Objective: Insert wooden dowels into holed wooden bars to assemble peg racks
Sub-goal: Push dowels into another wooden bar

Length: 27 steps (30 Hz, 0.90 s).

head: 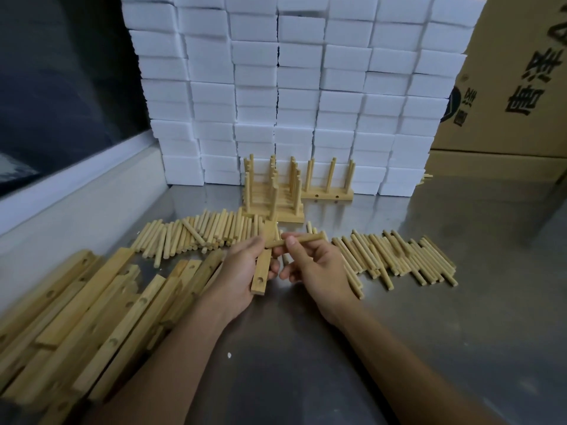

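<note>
My left hand (245, 268) grips a holed bar (263, 265) (held nearly upright); my right hand (310, 262) pinches a dowel (299, 240), its tip against the bar, above the table (306, 348).

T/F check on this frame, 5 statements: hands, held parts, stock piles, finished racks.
1. The left hand grips a holed wooden bar. True.
2. The right hand is empty. False: it pinches a dowel whose end meets the bar.
3. Finished peg racks stand at the foot of the white foam blocks. True.
4. The spare holed bars are piled on the person's right. False: they lie on the left; loose dowels are on the right.
5. The held bar already has all of its pegs. False: an open hole shows near its lower end.
</note>
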Each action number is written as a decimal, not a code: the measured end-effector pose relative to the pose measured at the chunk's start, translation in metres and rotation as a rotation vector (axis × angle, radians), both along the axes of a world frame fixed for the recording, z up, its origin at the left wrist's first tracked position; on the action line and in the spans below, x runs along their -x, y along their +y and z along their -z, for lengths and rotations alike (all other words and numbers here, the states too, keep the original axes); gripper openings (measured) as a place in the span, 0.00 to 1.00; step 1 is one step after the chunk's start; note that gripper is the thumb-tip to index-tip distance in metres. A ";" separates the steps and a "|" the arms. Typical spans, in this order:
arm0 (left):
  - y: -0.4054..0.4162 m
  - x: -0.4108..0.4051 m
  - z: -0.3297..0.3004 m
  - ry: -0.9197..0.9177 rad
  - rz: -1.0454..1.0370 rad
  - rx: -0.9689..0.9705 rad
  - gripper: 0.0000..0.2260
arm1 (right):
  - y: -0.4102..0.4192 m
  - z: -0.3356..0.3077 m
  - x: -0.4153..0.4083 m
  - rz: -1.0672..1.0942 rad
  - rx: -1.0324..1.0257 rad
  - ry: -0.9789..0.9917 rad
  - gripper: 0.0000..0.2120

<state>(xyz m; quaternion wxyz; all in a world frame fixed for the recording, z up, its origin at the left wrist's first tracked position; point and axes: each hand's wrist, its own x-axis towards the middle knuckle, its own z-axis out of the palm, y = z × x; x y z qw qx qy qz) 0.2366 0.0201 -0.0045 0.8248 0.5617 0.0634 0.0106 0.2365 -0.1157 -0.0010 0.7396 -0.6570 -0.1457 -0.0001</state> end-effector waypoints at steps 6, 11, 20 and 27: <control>0.002 -0.002 0.002 0.045 -0.005 0.005 0.16 | -0.005 0.001 -0.011 0.099 0.342 -0.313 0.07; 0.002 -0.003 0.005 0.052 -0.029 0.000 0.15 | -0.002 -0.006 -0.010 0.120 0.480 -0.402 0.05; 0.003 -0.005 0.007 0.076 -0.090 0.017 0.16 | 0.014 -0.020 -0.004 0.207 0.612 -0.429 0.11; 0.006 -0.009 0.014 0.066 -0.092 0.027 0.18 | 0.022 -0.025 -0.007 0.272 0.706 -0.450 0.15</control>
